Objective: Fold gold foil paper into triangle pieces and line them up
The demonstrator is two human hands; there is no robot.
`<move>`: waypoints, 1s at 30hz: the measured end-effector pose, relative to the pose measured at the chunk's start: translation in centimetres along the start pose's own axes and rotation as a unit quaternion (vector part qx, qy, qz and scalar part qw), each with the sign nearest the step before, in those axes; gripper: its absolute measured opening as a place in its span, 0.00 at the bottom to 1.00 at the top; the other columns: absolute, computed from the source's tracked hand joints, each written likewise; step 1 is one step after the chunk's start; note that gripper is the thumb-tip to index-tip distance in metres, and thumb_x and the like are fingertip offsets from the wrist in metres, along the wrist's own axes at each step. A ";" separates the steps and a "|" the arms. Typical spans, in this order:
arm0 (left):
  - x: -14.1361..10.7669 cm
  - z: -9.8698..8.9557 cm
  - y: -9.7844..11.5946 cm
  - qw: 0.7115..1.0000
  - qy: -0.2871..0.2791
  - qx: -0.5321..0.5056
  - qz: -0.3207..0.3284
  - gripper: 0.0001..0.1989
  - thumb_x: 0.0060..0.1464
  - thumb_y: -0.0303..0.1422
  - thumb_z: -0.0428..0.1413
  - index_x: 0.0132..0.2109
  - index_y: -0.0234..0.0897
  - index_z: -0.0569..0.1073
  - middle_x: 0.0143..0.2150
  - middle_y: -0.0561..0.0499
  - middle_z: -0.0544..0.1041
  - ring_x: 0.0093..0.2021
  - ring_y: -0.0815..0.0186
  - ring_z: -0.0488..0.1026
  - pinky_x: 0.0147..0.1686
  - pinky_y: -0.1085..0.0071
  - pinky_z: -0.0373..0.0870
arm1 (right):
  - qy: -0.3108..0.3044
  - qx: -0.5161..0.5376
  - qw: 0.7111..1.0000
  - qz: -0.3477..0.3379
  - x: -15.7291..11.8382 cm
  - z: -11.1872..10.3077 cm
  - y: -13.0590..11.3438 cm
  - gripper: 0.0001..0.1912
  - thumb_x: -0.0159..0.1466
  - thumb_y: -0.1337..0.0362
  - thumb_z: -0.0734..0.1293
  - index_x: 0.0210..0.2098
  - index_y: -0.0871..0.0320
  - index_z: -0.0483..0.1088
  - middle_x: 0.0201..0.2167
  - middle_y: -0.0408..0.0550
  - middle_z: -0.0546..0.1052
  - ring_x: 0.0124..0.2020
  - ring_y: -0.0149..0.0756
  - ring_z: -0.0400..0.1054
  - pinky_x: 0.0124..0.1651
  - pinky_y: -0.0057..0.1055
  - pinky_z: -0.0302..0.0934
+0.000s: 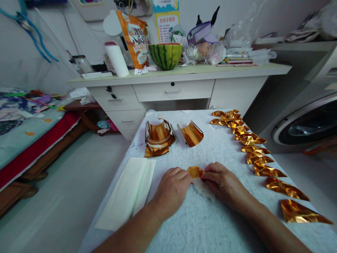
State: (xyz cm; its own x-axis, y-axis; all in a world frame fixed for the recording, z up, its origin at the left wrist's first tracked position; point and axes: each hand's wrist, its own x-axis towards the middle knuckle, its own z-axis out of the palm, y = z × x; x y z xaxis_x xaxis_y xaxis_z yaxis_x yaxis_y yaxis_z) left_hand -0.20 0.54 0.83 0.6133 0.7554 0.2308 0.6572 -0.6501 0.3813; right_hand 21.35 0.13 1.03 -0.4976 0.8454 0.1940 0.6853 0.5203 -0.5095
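Between both hands, low over the cloth-covered table, is a small piece of gold foil paper (195,172). My left hand (172,188) is closed with its fingertips on the foil's left end. My right hand (221,181) pinches the right end; the fingertips are partly hidden behind the knuckles. Beyond the hands sits a stack of curled gold foil sheets (159,135), and right of it a single curled gold sheet (192,133). Along the right edge lies a row of several folded gold foil pieces (259,159), the nearest folded piece (302,212) being the largest in view.
Pale folded paper sheets (126,193) lie left of my left arm. A white desk (189,79) stands behind the table, bearing half a watermelon (165,56), an orange snack bag (134,40) and a paper roll (117,59). A washing machine (310,116) is at right, a bed (31,140) at left.
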 end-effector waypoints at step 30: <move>0.6 0.5 0.7 0.978 -0.015 0.105 -0.182 0.09 0.61 0.32 0.51 0.33 0.37 0.71 0.33 0.49 0.74 0.38 0.58 0.69 0.39 0.62 0.63 | 0.003 -0.166 0.969 0.183 1.4 1.3 -0.2 0.13 0.66 0.64 0.61 0.27 0.57 0.72 0.28 0.49 0.74 0.33 0.40 0.66 0.36 0.34 0.53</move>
State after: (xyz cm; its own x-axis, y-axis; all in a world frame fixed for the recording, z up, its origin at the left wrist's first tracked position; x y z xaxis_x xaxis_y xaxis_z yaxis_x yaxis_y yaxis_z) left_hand 0.86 0.51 0.85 0.3330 0.9388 0.0878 0.9077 -0.3444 0.2399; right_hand 19.87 1.08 0.33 -0.1860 0.9810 0.0560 0.9493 0.1941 -0.2471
